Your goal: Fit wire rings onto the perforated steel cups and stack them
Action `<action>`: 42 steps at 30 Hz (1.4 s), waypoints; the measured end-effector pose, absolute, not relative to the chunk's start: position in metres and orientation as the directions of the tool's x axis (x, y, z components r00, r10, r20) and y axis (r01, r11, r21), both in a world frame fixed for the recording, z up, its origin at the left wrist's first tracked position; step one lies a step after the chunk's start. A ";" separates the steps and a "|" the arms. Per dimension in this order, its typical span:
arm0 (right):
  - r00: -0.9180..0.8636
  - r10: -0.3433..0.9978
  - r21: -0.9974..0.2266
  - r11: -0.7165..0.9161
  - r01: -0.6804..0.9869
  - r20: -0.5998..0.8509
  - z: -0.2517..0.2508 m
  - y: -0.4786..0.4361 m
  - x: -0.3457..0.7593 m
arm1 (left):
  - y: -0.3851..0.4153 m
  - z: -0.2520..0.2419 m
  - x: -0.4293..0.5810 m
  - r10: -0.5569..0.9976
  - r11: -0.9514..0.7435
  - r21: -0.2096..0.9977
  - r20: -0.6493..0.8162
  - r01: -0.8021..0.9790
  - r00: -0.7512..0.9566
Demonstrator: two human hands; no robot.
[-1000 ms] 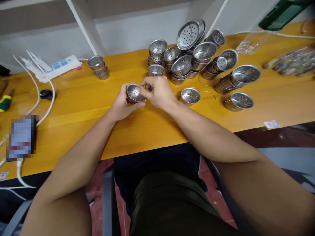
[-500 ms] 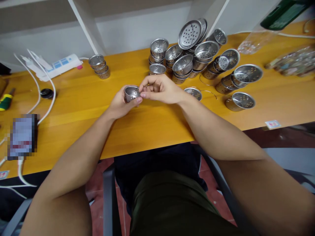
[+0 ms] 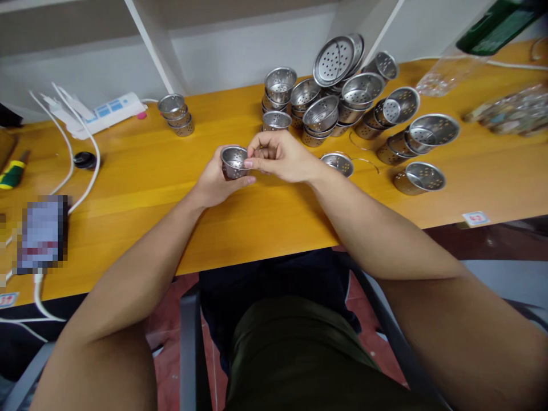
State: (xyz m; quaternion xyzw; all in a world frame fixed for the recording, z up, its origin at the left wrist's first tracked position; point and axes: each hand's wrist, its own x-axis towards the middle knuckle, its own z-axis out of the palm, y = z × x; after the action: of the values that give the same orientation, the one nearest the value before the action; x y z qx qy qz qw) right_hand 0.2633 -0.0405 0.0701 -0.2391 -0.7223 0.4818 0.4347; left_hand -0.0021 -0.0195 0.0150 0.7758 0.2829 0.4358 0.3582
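My left hand (image 3: 210,181) is wrapped round a small steel strainer basket (image 3: 233,164), a cup with holes in its walls and bottom. The basket is held just above the table, with its mouth tilted up toward me. At its right rim, my right hand (image 3: 280,154) is closed in a pinch, thumb against fingertips. The fingers hide whatever lies between them. Just right of that wrist, another perforated basket (image 3: 338,164) is partly covered by my forearm. A thin curved wire (image 3: 368,162) lies beside it.
Stacked strainer baskets (image 3: 319,114) crowd the back, with more on the right (image 3: 419,178). A small stack (image 3: 176,117) stands back left near a power strip (image 3: 113,111). A phone (image 3: 43,234), cables and a screwdriver (image 3: 12,174) lie left. A plastic bottle (image 3: 445,74) is back right.
The held basket has tipped slightly, so more of its inside shows. My left thumb has shifted lower, off the rim. The right hand keeps its pinch at the rim.
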 end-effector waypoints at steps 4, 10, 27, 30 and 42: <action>-0.502 0.773 -0.908 0.415 -0.061 0.387 0.070 -0.042 0.262 | -0.017 0.011 -0.004 0.723 -0.629 0.765 0.513 0.135 0.463; -0.483 0.756 -0.870 0.492 -0.029 0.443 0.065 -0.039 0.265 | -0.010 0.002 -0.002 0.724 -0.636 0.758 0.524 0.142 0.449; -0.500 0.746 -0.631 0.653 0.419 0.441 0.063 -0.063 0.250 | -0.009 0.000 0.000 0.733 -0.605 0.795 0.531 0.050 0.425; -0.430 0.764 -0.609 0.644 0.463 0.481 0.063 -0.060 0.252 | -0.007 -0.004 -0.001 0.741 -0.587 0.806 0.498 0.074 0.452; -0.344 0.886 -0.563 0.463 0.685 0.311 0.051 -0.051 0.261 | 0.015 0.014 -0.041 0.797 -0.602 0.686 0.481 0.408 0.366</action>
State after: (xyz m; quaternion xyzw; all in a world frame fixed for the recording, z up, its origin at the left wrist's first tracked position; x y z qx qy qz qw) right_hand 0.2606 -0.0513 0.0513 -0.4896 -0.8021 0.1695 0.2971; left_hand -0.0411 0.0152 0.0142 0.7927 0.3800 0.4155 0.2336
